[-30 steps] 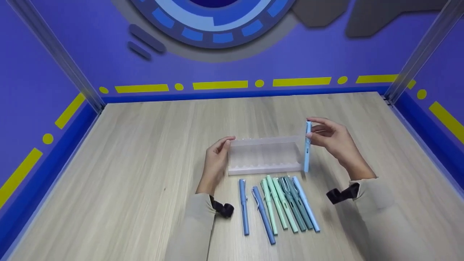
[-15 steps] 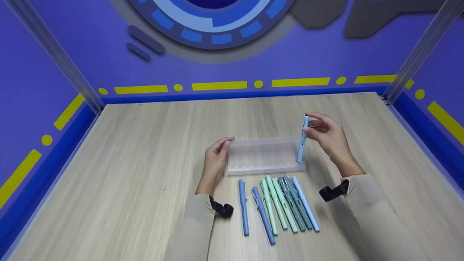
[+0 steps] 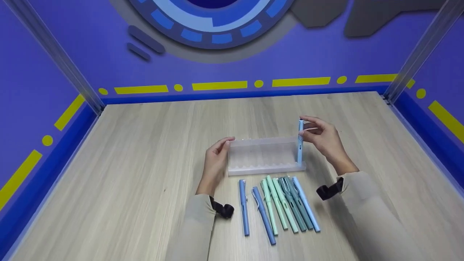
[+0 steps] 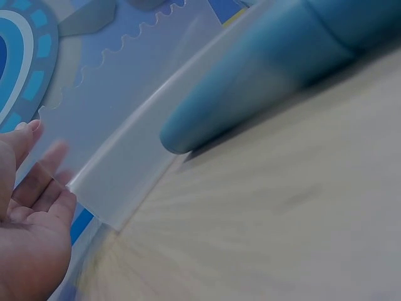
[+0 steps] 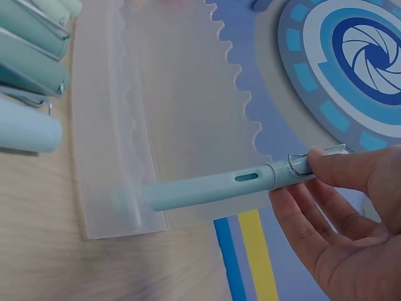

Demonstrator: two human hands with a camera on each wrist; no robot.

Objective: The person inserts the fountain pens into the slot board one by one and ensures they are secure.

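Note:
A translucent pen rack with a scalloped top edge stands on the table in the head view. At its left end my left hand holds the side edge; the left wrist view shows some fingers through the clear plastic. My right hand pinches a light blue pen by its clip end, between thumb and fingers. The pen stands nearly upright at the rack's right end. In the right wrist view the lower tip of this pen is behind the front lip of the rack.
In front of the rack lie two blue pens, one being the leftmost pen, several light green pens, dark teal pens and another light blue pen. Printed blue walls bound the wooden table.
My right hand has moved left, bringing the light blue pen from beside the rack into its right end. Over the last half second the pen straightened and lowered slightly. My left hand stayed put.

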